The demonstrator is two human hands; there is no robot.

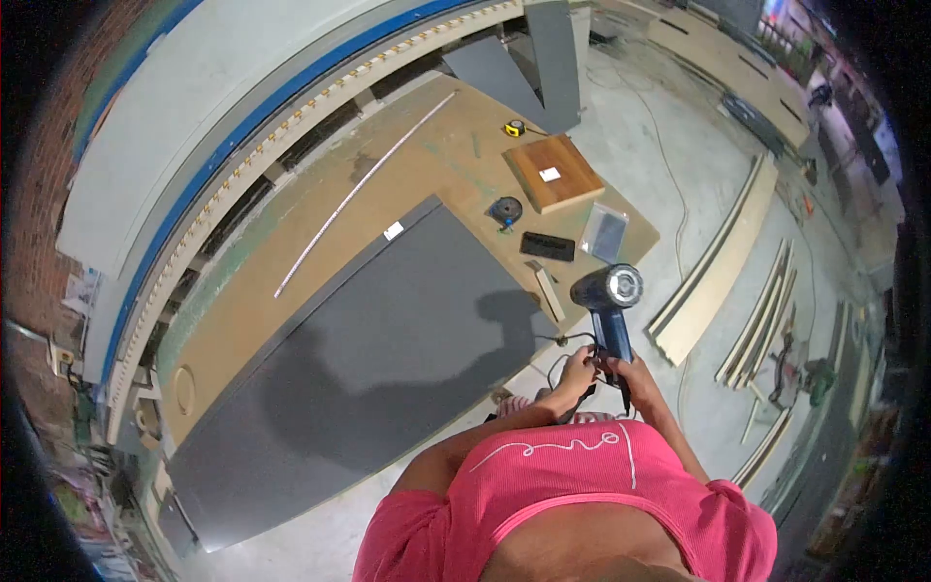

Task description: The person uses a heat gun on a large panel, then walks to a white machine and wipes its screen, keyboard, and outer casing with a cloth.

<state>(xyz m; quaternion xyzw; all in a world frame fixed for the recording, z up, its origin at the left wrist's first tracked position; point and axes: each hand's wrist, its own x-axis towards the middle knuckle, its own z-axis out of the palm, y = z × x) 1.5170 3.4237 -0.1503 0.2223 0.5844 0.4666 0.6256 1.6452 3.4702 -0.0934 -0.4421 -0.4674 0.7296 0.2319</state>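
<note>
A dark blue blow dryer (611, 331) is held upright in front of my body, its round silver-ringed end at the top. My right hand (632, 373) is wrapped round its handle. My left hand (579, 370) is closed beside the handle, on the dark cord (557, 367) that loops there. Left of my hands, a large grey panel (359, 339) lies on the brown worktable (388, 184), with a white label (393, 231) at its upper edge. The shadow of my arms and the dryer falls on the panel.
On the table are a wooden block (555, 173), a tape measure (514, 128), a black roll (505, 210), a black phone-like object (548, 246), a clear packet (605, 233), a hammer (549, 294) and a long thin strip (364, 186). Wooden boards (718, 262) lie on the floor.
</note>
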